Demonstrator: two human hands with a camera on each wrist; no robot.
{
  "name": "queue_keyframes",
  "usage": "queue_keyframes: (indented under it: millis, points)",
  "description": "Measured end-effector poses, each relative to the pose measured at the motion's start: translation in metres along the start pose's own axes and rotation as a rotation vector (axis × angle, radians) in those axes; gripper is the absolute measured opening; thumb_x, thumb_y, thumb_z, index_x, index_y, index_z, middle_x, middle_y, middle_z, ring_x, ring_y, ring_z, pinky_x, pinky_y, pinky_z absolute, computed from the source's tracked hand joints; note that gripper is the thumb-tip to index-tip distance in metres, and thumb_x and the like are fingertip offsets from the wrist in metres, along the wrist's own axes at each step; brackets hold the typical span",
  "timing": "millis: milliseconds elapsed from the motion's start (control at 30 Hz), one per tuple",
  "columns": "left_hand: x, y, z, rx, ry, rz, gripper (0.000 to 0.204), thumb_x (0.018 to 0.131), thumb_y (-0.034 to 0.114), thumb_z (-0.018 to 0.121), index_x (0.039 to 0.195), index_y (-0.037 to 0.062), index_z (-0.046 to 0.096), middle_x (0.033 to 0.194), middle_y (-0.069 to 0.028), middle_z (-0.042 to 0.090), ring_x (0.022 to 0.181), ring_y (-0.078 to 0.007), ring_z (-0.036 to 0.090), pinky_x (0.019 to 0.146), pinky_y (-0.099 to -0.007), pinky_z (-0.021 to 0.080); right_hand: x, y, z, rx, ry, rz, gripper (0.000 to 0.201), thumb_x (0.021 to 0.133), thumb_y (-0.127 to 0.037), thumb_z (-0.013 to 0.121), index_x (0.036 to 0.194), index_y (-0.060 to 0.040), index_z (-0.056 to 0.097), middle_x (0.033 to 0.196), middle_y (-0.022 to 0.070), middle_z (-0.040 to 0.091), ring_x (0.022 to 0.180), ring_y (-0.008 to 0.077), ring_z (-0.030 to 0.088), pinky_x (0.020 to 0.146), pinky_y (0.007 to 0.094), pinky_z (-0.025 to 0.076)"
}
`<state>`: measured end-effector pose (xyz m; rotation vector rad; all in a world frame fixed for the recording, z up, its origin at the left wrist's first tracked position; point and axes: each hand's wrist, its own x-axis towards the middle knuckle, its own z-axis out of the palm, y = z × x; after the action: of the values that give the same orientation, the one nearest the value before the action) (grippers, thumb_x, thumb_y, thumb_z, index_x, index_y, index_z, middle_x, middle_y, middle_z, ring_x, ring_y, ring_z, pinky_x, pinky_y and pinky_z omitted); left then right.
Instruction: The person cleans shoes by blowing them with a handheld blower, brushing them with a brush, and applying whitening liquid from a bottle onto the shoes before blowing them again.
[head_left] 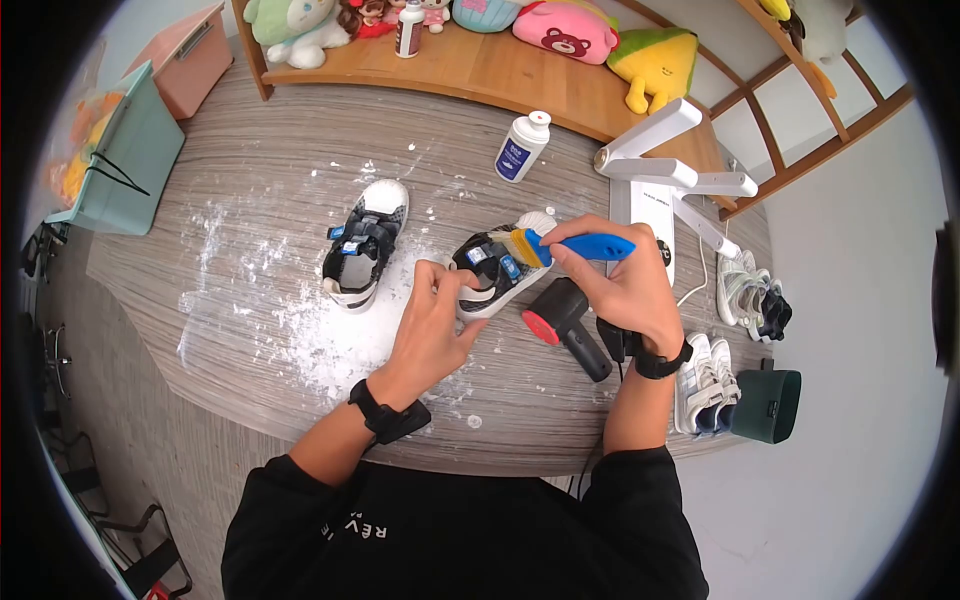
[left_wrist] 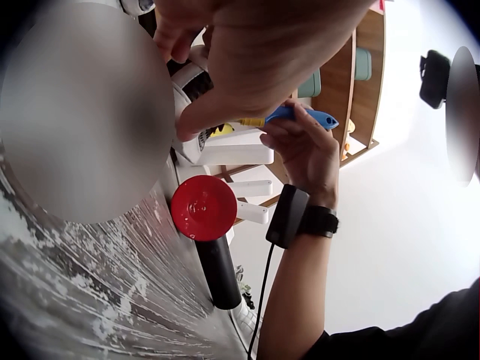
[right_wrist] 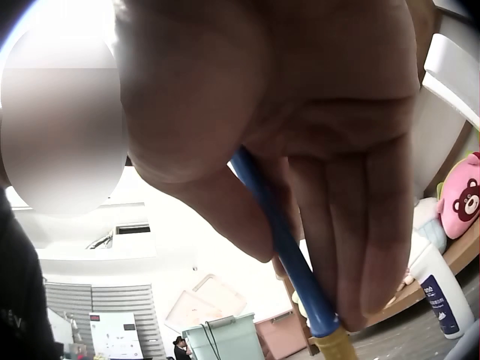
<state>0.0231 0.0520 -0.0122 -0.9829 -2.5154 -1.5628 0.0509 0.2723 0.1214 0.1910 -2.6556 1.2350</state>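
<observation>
My left hand [head_left: 430, 320] grips the heel end of a black and white strap shoe [head_left: 478, 250], tilted above the table with its toe pointing away to the right. In my right hand [head_left: 630, 285] is a paintbrush [head_left: 600, 246], pinched by its blue handle. Its pale yellow bristles [head_left: 517, 242] lie over the shoe's upper near the straps. The right wrist view shows the handle between thumb and fingers. A matching shoe [head_left: 365, 245] stands to the left of my left hand. Below my right hand lies a black hair dryer [head_left: 575, 330] with a red end.
White powder [head_left: 335, 350] is spread over the grey wood-grain table. Behind stand a white bottle [head_left: 522, 147] and a white device with folding arms [head_left: 650, 200]. White shoes [head_left: 705, 385] and a dark green box [head_left: 768, 405] are at right, a teal bin [head_left: 125, 190] at left.
</observation>
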Motion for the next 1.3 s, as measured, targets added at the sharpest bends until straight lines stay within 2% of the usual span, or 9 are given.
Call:
queue_keyframes:
  millis: [200,333,600,800,900,1000,1133,1167,1300]
  points:
    - [0.0,0.001,-0.002,0.006,-0.008,-0.02,0.061,0.07,-0.001,0.087,0.122,0.0047,0.055,0.108,-0.0131,0.042,0.087,-0.0268,0.055,0.07,-0.0348,0.051,0.011,0.043,-0.005,0.111,0.159,0.266,0.01,0.091,-0.005,0.069,0.095,0.0024,0.074,0.077,0.0075,0.074,0.07,0.0124,0.068,0.066,0.0278,0.054]
    - [0.0,0.0,0.0,0.009,0.004,-0.014,0.062,0.069,-0.001,0.087,0.122,0.0054,0.056,0.108,-0.0128,0.041,0.086,-0.0264,0.054,0.07,-0.0351,0.051,0.013,0.053,-0.012,-0.191,0.338,0.174,0.01,0.092,-0.006,0.07,0.096,0.0018,0.074,0.071,0.0106,0.071,0.062,0.0134,0.063,0.058,0.0289,0.048]
    - [0.0,0.001,-0.001,0.001,-0.006,-0.026,0.063,0.069,-0.002,0.088,0.122,0.0054,0.055,0.108,-0.0126,0.041,0.085,-0.0254,0.054,0.07,-0.0339,0.05,0.005,0.021,0.002,0.095,0.076,0.053,0.01,0.09,-0.006,0.072,0.096,0.0022,0.074,0.072,0.008,0.071,0.061,0.0106,0.058,0.056,0.0281,0.044]
    - [0.0,0.0,-0.001,-0.002,0.004,0.004,0.063,0.069,-0.002,0.087,0.122,0.0057,0.056,0.108,-0.0123,0.041,0.084,-0.0247,0.053,0.071,-0.0343,0.049,0.008,0.052,-0.018,-0.166,0.282,0.195,0.01,0.09,-0.006,0.072,0.096,0.0021,0.074,0.071,0.0081,0.07,0.061,0.0089,0.057,0.056,0.0286,0.043]
    - [0.0,0.002,-0.003,-0.006,-0.004,-0.024,0.063,0.069,-0.002,0.087,0.122,0.0057,0.055,0.107,-0.0123,0.041,0.084,-0.0246,0.053,0.071,-0.0344,0.049,0.003,0.042,-0.017,-0.065,0.21,0.205,0.011,0.09,-0.007,0.073,0.096,0.0026,0.074,0.072,0.0073,0.07,0.062,0.0078,0.057,0.057,0.0276,0.044]
    - [0.001,0.007,-0.007,-0.068,-0.083,-0.138,0.059,0.074,-0.002,0.084,0.123,0.0063,0.054,0.111,-0.0162,0.041,0.097,-0.0362,0.057,0.082,-0.0427,0.05,-0.003,0.03,-0.019,0.11,0.096,0.178,0.011,0.09,-0.006,0.073,0.097,0.0024,0.074,0.075,0.007,0.072,0.065,0.0077,0.06,0.06,0.026,0.047]
    - [0.001,0.0,-0.003,-0.029,-0.025,-0.058,0.061,0.07,-0.002,0.086,0.122,0.0059,0.054,0.108,-0.0133,0.042,0.089,-0.0287,0.054,0.076,-0.037,0.049,-0.001,0.038,-0.028,-0.033,0.104,0.325,0.01,0.09,-0.005,0.073,0.098,0.0011,0.074,0.081,0.0083,0.074,0.073,0.0077,0.064,0.067,0.0236,0.051]
    - [0.001,0.0,-0.002,-0.013,0.008,-0.023,0.064,0.067,-0.002,0.088,0.121,0.0054,0.055,0.106,-0.011,0.042,0.081,-0.0226,0.052,0.07,-0.0322,0.048,-0.002,0.038,-0.029,-0.034,0.103,0.324,0.01,0.09,-0.005,0.073,0.098,0.0011,0.074,0.081,0.0083,0.074,0.073,0.0077,0.064,0.067,0.0236,0.051]
    - [0.003,0.001,-0.004,-0.04,0.024,-0.063,0.064,0.066,-0.002,0.089,0.12,0.0059,0.055,0.105,-0.0093,0.043,0.081,-0.0195,0.051,0.069,-0.0301,0.048,-0.009,0.019,-0.031,0.151,-0.039,0.211,0.01,0.089,-0.004,0.073,0.097,0.002,0.074,0.082,0.0091,0.075,0.072,0.0095,0.066,0.067,0.024,0.052]
